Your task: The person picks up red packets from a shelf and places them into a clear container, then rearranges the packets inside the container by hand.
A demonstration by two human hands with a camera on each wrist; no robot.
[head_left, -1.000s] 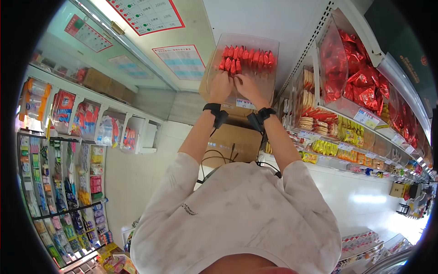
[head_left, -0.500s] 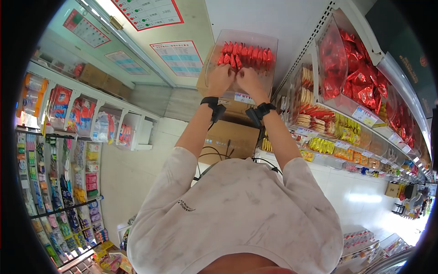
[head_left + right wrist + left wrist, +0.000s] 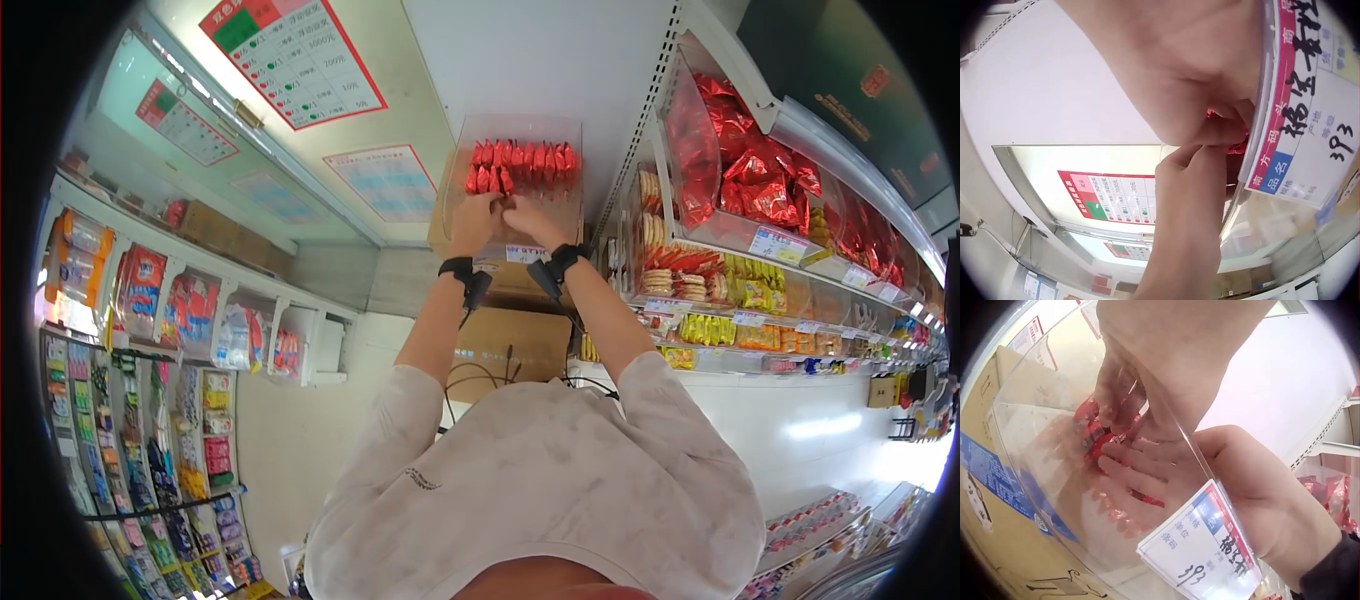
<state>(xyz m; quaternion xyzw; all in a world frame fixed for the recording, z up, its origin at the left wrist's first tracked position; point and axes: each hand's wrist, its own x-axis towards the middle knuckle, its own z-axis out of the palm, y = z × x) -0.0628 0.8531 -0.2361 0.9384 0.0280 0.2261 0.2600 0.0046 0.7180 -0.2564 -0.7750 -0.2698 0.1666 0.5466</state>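
Note:
Small red foil-wrapped packets (image 3: 545, 158) stand in rows inside a clear plastic bin (image 3: 569, 215). Both hands reach over its front wall, side by side at the near row. My left hand (image 3: 474, 222) has its fingers curled on a red packet (image 3: 1087, 412). From the other side, my right hand (image 3: 536, 222) meets the same spot, its fingertips close to the left ones and bent at the red foil; in the left wrist view its long fingers show through the clear wall. Much of the gripped packet is hidden by the fingers. A handwritten label (image 3: 1200, 547) hangs on the bin's front.
The bin rests on a cardboard carton (image 3: 985, 506). To the right, shelves hold clear bins of red bags (image 3: 755, 165) and yellow packets (image 3: 755, 285). A glass-fronted counter with hanging goods (image 3: 195, 310) runs along the left. Another carton (image 3: 510, 345) stands below.
The head view has shifted, so the bin and hands appear lower and further left. Both hands stay together at the near row of packets.

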